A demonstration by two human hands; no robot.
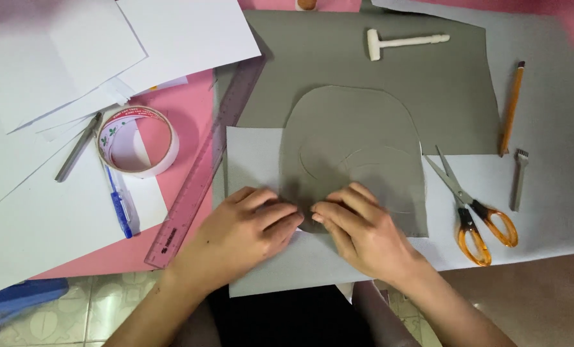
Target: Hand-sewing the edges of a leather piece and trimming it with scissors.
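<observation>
A grey arch-shaped cut-out (357,148) with faint curved pencil lines lies on a pale grey sheet (251,160), over a larger darker grey sheet (364,71). My left hand (245,228) and my right hand (357,225) rest side by side on the cut-out's lower edge, fingertips almost meeting and pressing or pinching the material there. Whether the edge is folded under the fingers is hidden.
Orange-handled scissors (470,212) lie to the right, with a small grey fork-like tool (519,180) and a pencil (512,106). A white T-shaped tool (402,42) sits at the back. Left: pink ruler (203,167), tape roll (139,140), blue pen (121,204), white papers (74,51).
</observation>
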